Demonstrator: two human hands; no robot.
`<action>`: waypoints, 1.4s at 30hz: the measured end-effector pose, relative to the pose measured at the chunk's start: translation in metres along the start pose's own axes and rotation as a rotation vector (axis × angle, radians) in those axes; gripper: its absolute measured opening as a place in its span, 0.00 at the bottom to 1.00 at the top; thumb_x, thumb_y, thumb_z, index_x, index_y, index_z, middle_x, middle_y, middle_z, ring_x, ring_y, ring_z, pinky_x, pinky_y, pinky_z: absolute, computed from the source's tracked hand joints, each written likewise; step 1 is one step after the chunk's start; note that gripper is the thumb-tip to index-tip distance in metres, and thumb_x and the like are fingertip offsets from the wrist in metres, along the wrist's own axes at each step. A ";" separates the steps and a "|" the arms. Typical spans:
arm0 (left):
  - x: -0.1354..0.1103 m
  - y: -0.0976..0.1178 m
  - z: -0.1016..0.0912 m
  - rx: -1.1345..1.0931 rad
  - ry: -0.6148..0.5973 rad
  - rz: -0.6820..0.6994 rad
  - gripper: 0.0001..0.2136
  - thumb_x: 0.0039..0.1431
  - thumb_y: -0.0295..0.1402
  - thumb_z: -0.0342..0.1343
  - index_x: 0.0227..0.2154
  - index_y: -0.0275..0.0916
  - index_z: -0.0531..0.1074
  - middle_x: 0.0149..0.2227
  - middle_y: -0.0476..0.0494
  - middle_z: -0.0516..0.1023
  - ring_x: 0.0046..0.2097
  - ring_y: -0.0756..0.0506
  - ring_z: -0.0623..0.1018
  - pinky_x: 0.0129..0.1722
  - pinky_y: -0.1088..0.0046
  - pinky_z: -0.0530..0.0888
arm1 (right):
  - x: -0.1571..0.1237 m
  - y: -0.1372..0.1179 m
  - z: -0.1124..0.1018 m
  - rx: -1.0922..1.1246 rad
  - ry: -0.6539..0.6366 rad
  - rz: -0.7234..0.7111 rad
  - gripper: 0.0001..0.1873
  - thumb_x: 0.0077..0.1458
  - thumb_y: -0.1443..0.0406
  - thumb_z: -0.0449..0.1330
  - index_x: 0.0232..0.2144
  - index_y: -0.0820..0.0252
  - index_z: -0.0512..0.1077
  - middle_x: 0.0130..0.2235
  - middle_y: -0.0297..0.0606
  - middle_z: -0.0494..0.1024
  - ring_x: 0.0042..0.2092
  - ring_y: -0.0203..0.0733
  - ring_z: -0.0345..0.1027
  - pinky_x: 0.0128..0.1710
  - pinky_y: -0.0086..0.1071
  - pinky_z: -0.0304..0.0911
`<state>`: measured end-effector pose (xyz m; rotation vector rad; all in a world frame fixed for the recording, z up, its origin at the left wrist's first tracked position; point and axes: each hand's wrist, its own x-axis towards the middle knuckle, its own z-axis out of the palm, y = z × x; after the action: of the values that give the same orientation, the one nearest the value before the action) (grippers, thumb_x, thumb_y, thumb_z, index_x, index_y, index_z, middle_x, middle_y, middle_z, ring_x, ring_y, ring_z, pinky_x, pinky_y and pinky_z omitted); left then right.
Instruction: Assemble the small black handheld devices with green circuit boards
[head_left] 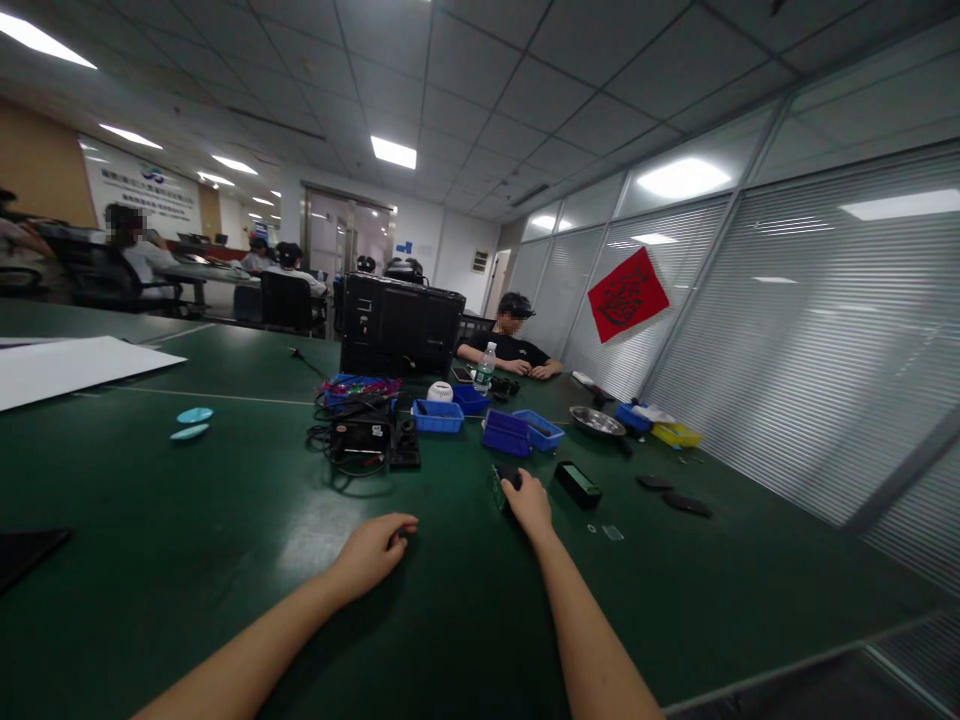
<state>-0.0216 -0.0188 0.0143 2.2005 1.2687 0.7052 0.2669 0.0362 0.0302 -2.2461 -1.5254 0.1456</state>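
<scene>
My left hand rests on the green table with its fingers curled loosely; whether anything is under them I cannot make out. My right hand reaches further out and is closed on a small dark object that lies on the table. A black box-shaped device sits just right of that hand. Two tiny clear pieces lie on the table to its right.
Blue bins, a soldering station with cables, a large black case, a metal bowl and a yellow tray stand beyond. A seated person works at the far end. White sheet at left.
</scene>
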 end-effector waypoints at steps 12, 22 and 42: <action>-0.001 0.005 -0.004 0.008 -0.025 -0.040 0.18 0.50 0.29 0.45 0.44 0.42 0.68 0.43 0.50 0.75 0.42 0.48 0.73 0.45 0.74 0.65 | -0.002 -0.001 -0.001 0.024 -0.076 0.009 0.36 0.48 0.48 0.48 0.54 0.65 0.56 0.50 0.50 0.66 0.49 0.50 0.61 0.42 0.37 0.57; -0.001 0.002 -0.001 0.004 -0.013 -0.021 0.18 0.50 0.29 0.45 0.44 0.42 0.68 0.43 0.50 0.75 0.42 0.49 0.72 0.46 0.74 0.65 | -0.007 -0.003 -0.004 -0.042 -0.071 -0.017 0.31 0.47 0.53 0.51 0.52 0.62 0.57 0.46 0.47 0.70 0.46 0.50 0.64 0.38 0.37 0.59; 0.000 -0.004 0.002 -0.004 0.004 0.014 0.17 0.50 0.28 0.45 0.44 0.42 0.68 0.42 0.50 0.75 0.38 0.50 0.73 0.41 0.77 0.66 | -0.035 -0.033 0.005 -0.213 0.095 -0.292 0.24 0.49 0.57 0.54 0.48 0.59 0.58 0.48 0.47 0.62 0.46 0.48 0.59 0.39 0.37 0.57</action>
<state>-0.0224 -0.0171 0.0105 2.2077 1.2539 0.7168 0.2234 0.0157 0.0335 -2.1172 -1.8686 -0.2149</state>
